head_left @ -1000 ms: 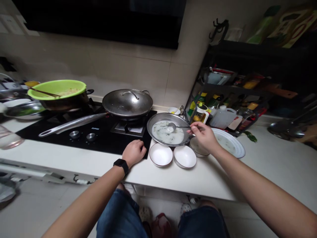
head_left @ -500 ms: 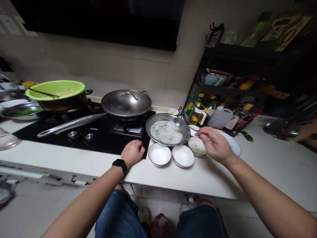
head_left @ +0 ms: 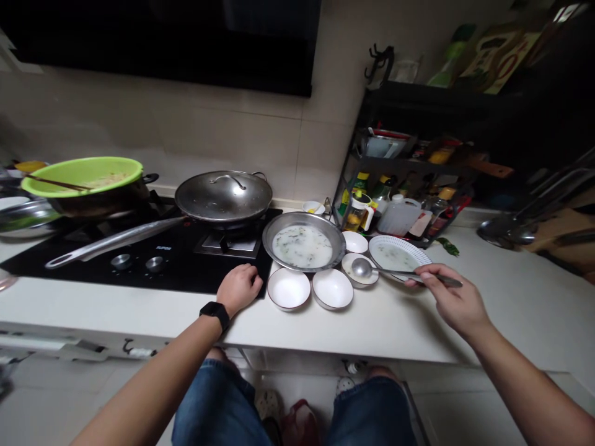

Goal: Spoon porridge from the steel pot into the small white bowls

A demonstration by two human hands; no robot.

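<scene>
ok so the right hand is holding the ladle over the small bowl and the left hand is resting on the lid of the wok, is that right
Not quite: the head view shows the left hand resting at the front edge of the black stove, not on the wok lid. The right hand does hold the ladle over the small bowl.

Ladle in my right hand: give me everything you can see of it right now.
The ladle looks like grey metal, with a rounded, shiny head and a long, slim handle. The right hand grips the handle near its far end, which sticks out past the fingers. The handle slants slightly across the ribbed plate, and the head is at the small bowl beside it. Whether the head touches that bowl, or holds any liquid, I can't tell.
</scene>
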